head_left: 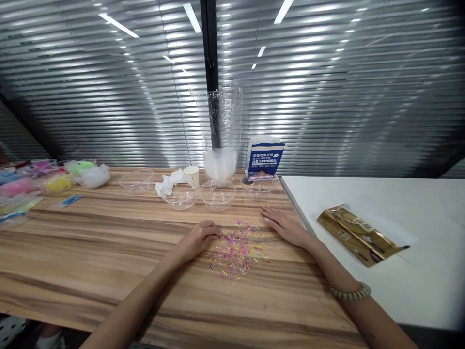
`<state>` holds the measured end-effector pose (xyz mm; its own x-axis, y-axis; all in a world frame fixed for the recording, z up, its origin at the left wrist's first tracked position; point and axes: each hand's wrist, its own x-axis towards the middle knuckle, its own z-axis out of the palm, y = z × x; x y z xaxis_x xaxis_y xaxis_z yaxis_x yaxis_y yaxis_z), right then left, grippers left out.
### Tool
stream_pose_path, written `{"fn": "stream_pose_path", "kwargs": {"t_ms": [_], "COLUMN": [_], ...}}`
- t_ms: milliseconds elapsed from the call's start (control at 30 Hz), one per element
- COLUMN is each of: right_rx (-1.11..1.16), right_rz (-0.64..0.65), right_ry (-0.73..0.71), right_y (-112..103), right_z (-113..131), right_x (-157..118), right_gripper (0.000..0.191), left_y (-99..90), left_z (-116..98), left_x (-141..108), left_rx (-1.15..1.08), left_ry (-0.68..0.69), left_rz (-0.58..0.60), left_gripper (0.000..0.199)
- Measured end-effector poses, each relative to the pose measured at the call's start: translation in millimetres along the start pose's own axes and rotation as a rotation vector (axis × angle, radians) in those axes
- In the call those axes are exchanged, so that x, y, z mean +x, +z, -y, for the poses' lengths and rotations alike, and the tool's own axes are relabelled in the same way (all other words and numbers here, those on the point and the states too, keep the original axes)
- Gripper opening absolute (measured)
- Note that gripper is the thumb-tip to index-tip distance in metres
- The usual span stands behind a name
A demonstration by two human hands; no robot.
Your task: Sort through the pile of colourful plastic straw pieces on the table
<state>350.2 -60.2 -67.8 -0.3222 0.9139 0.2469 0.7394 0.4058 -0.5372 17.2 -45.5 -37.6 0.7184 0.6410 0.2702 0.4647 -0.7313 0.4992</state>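
Observation:
A loose pile of small pink, yellow and purple pieces (pixel 238 252) lies on the wooden table (pixel 109 261). At the pile's left edge is my left hand (pixel 199 237), its fingers curled together; whatever they pinch is too small to make out. My right hand (pixel 285 227) rests flat on the table to the upper right of the pile, fingers stretched out and holding nothing. Behind the hands stand clear plastic bowls, among them a middle one (pixel 218 196), one to its left (pixel 182 198) and one on the right (pixel 257 189).
Another clear bowl (pixel 136 182), crumpled tissue (pixel 165 186), a paper cup (pixel 191 177), a tall stack of clear containers (pixel 220 165) and a blue-white bag (pixel 265 160) stand at the back. Bags of coloured material (pixel 58 182) lie left; a gold package (pixel 359 235) lies on the white table.

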Motion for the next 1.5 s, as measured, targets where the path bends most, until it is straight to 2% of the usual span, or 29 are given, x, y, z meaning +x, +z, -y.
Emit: {"fn": "stream_pose_path", "kwargs": {"t_ms": [200, 433, 700, 833, 1067, 1267, 1500], "right_rx": [-0.007, -0.029, -0.018, -0.016, -0.02, -0.027, -0.051], "right_rz": [0.019, 0.028, 0.039, 0.046, 0.032, 0.019, 0.04], "right_ry": [0.008, 0.011, 0.018, 0.014, 0.001, 0.002, 0.014], "right_y": [-1.3, -0.8, -3.4, -4.5, -3.6, -1.5, -1.6], "right_z": [2.4, 1.4, 3.8, 4.9, 3.9, 1.3, 2.4], "right_x": [0.1, 0.1, -0.1, 0.2, 1.5, 1.8, 2.7], "right_gripper": [0.063, 0.066, 0.065, 0.065, 0.063, 0.063, 0.066], "left_y": [-8.0, -23.4, -28.7, -23.6, -0.5, 9.0, 13.8], "left_z": [0.5, 6.9, 9.3, 2.6, -6.1, -4.9, -3.0], "left_x": [1.3, -2.2, -3.2, -1.6, 2.9, 9.3, 13.2], "left_rx": [-0.018, 0.049, 0.009, -0.023, 0.021, 0.072, 0.082], "left_ry": [-0.025, -0.136, -0.102, -0.039, 0.108, 0.085, 0.095], "left_rz": [0.01, 0.028, 0.019, -0.016, 0.026, -0.037, -0.031], "left_gripper": [0.023, 0.017, 0.014, 0.018, 0.03, 0.022, 0.019]}}
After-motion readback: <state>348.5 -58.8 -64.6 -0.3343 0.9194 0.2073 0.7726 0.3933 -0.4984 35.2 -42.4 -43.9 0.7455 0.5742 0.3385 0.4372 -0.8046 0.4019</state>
